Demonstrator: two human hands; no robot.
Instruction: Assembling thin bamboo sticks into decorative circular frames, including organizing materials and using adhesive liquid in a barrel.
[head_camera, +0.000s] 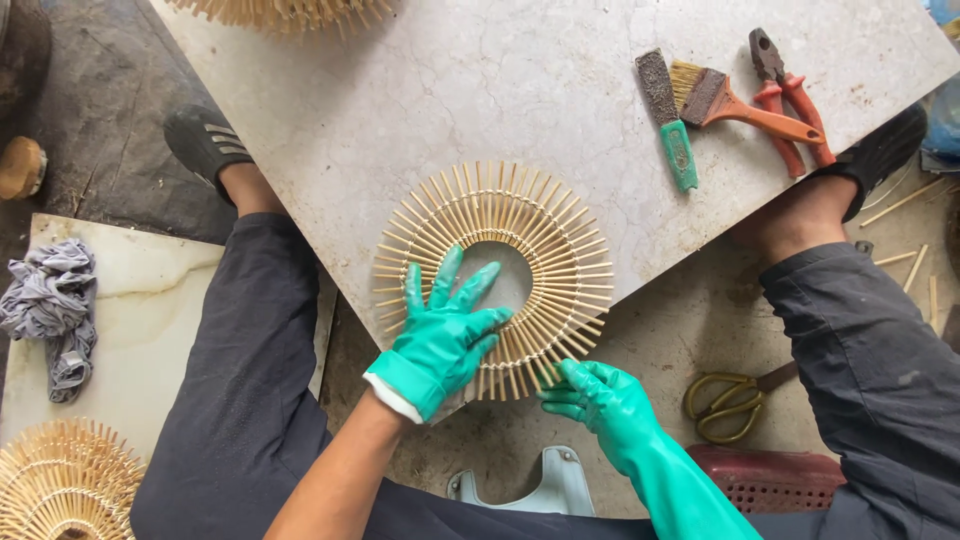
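Two gloved hands work the bamboo ring: left hand flat, pinning it to the surface; right hand pinching near sticks.

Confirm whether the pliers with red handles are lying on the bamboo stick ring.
No: the red-handled pliers lie on the stone slab near its far right corner, beside the two brushes, well apart from the bamboo stick ring.

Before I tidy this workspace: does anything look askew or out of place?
A few loose sticks lie scattered on the floor at right. The scissors also lie on the floor, apart from the tools on the slab.
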